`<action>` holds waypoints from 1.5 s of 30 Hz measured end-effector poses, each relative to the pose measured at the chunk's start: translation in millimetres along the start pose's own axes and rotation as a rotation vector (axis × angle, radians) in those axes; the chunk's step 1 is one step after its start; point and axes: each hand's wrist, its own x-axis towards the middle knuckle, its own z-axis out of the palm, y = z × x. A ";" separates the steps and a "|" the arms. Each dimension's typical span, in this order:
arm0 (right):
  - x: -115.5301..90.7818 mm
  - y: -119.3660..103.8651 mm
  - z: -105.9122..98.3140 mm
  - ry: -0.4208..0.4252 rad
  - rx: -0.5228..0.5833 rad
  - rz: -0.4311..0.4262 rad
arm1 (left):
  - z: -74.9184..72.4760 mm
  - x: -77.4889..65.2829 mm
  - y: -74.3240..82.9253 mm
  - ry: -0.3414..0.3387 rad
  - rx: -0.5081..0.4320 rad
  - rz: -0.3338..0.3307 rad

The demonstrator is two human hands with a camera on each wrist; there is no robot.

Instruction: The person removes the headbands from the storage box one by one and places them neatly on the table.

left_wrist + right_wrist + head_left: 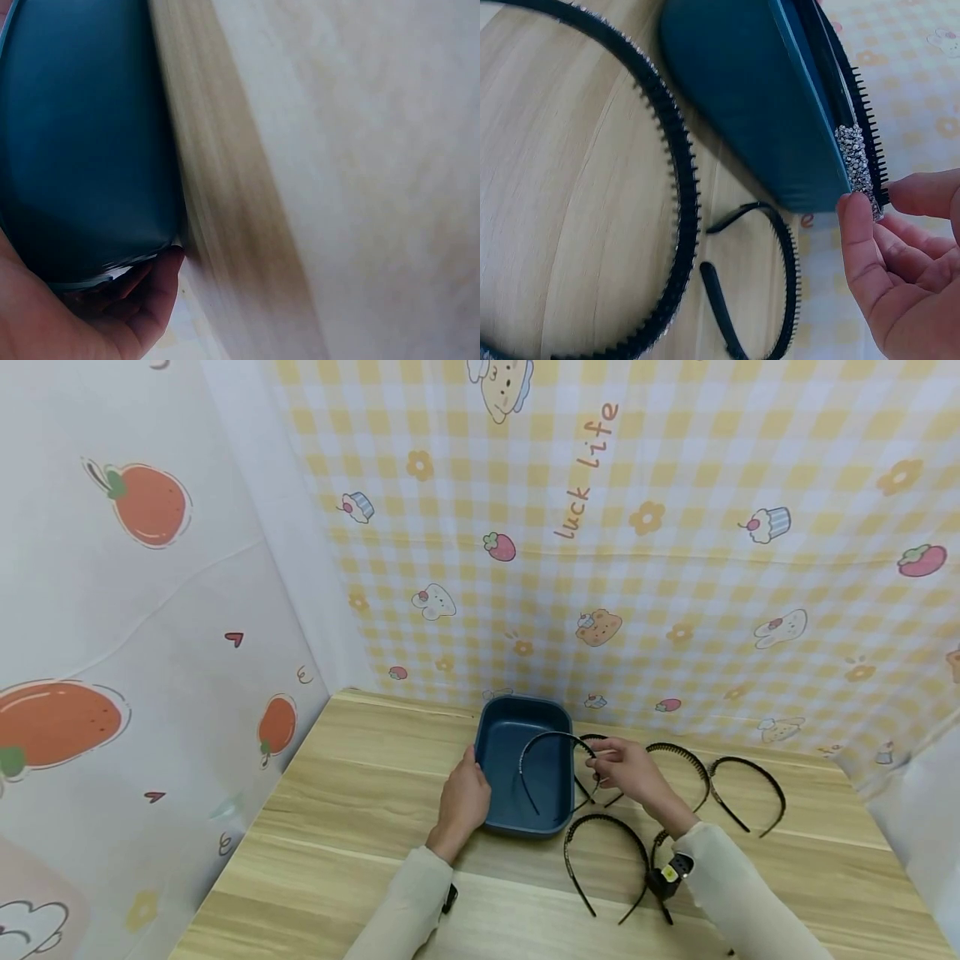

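My left hand [462,795] grips the left side of a dark blue plastic bin [517,829] on the table. In the left wrist view its fingers [161,289] curl against the bin's wall [90,150]. My right hand [633,770] pinches a thin black headband [557,734] between thumb and fingertips, its loop hanging over the bin. In the right wrist view this headband shows small teeth and a patch of silvery rhinestones [855,157] beside the bin's rim.
Several more black toothed headbands lie right of the bin: one near the front [606,817], one behind the right hand [678,748], one farther right [757,764]. The wood-grain table [360,760] meets a yellow checked cloth [465,652] at the back.
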 end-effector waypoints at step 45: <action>-58.0 75.4 -87.5 0.066 -0.096 0.096 | -2.0 -1.3 0.9 -0.004 0.004 0.017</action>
